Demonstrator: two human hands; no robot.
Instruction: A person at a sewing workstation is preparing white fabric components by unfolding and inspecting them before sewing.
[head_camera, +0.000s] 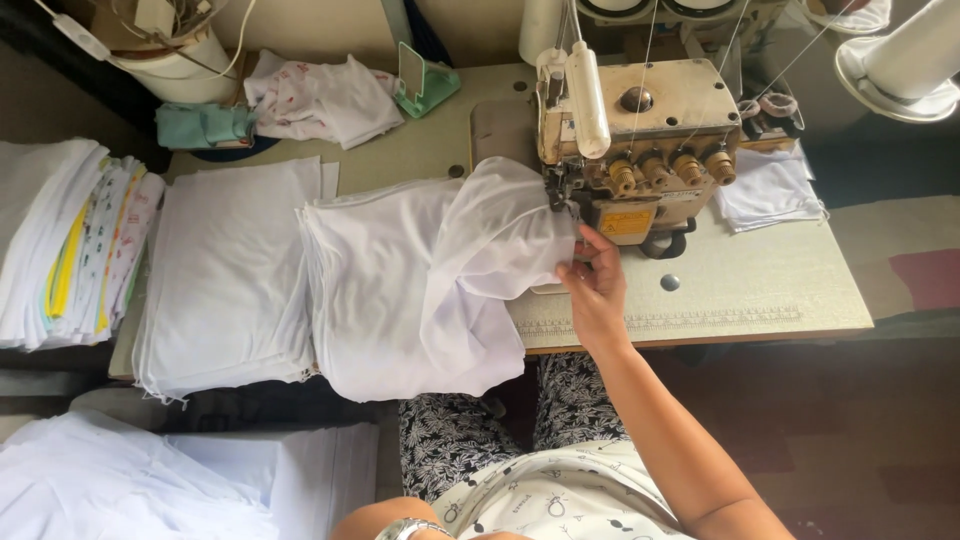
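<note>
Because the right hand pinches the white fabric right beside the overlock machine's presser foot near the desk's rear edge, its fingers risk getting caught, while the left hand's grip cannot be told.

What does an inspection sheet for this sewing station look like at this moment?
Surface: beige sewing table, mostly covered on its left half with fabric.
Job's things: white fabric piece fed under the foot of the overlock sewing machine; it lies on a white fabric stack.
Clutter: second white stack, printed fabric pile, crumpled printed cloth, green phone stand, folded white cloths.
Hands: right hand pinches the fabric piece's edge beside the machine; left hand out of view, only a forearm with a wristwatch shows.
Cables: threads run down to the machine; white cord top left.
Surroundings: thread cone, more white fabric below the table.
</note>
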